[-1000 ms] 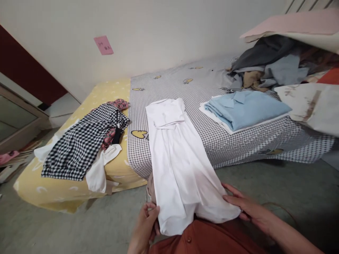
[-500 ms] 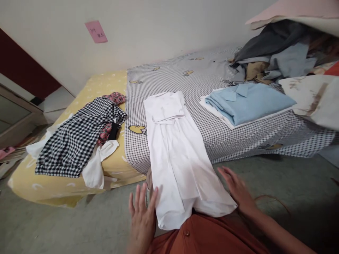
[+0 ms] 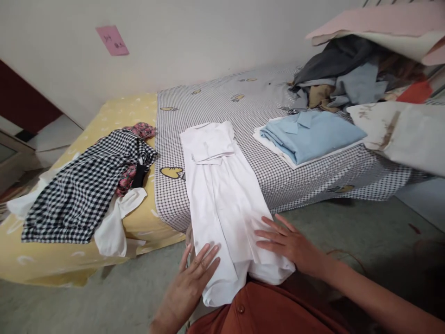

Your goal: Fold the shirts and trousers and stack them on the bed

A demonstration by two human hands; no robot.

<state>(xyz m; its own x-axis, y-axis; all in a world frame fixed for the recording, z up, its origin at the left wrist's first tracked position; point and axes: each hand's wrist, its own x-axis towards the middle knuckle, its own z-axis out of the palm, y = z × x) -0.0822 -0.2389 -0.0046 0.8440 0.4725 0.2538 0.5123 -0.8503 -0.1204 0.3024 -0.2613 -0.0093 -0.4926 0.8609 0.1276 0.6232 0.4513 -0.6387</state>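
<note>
The left hand is open, fingers spread over the near left edge of the white garment; the right hand, also open, spreads across its near right side. Neither grips the cloth. The garment's far part lies on the bed, its near end reaching the rust-coloured shirt. Right of the garment sits a folded light-blue shirt; left of it, a checked garment.

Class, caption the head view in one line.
Left hand and right hand spread over a white garment, folded blue shirt nearby.
</note>
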